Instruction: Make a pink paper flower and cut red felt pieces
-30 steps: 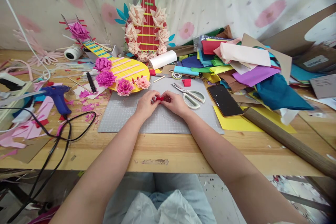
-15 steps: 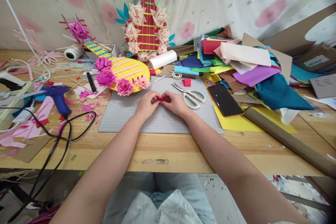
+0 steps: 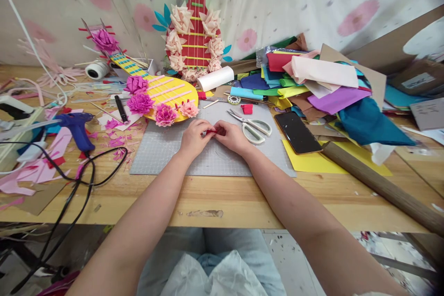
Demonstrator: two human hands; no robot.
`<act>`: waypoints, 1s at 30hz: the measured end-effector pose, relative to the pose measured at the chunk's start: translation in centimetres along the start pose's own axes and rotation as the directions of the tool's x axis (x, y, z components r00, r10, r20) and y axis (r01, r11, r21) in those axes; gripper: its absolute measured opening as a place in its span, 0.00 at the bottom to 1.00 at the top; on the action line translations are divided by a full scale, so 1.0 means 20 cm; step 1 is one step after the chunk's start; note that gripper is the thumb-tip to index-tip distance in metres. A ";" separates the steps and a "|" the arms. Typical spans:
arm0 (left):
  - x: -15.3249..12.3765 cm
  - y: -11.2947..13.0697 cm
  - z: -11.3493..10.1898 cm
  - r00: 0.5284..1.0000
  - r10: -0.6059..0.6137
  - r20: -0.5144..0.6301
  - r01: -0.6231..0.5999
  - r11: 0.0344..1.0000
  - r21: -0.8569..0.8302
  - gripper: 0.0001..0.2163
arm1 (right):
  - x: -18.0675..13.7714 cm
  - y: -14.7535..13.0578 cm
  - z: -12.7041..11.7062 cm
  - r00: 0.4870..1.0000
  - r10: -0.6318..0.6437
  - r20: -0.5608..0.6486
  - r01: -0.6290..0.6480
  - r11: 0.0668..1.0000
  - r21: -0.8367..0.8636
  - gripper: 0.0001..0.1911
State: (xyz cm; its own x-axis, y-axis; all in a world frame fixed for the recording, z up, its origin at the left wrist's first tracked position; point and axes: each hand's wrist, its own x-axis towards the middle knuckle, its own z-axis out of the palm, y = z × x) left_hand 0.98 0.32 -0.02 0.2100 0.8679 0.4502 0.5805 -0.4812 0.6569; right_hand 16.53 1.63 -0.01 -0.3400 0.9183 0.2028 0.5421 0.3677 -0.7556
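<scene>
Between the fingertips of my left hand and my right hand is a small piece of red paper, mostly covered by the fingers. Both hands are closed in a pinch on it, just above the grey cutting mat. White-handled scissors lie partly spread to the right of my right hand. Beyond them sits another small red paper piece. Up and left of my left hand rests a yellow paper guitar trimmed with pink paper flowers.
On the left a blue glue gun stands by a looping black cable and pink scraps. A red paper guitar leans at the back. To the right are a black phone, a brown roll and piled coloured paper.
The red paper has shifted slightly in my fingertips and shows as a thinner, tilted strip. My hands stay in nearly the same place.
</scene>
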 end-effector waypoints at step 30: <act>-0.01 0.02 -0.02 1.000 0.011 -0.013 -0.011 1.000 0.029 0.11 | 0.00 0.01 0.01 1.000 0.018 0.001 -0.018 0.999 0.047 0.04</act>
State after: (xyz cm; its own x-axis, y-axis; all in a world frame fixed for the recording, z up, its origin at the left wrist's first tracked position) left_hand 0.93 -0.09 0.35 0.2059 0.8607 0.4656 0.6011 -0.4867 0.6339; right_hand 16.53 1.72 -0.19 -0.3306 0.9248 0.1884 0.5116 0.3433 -0.7877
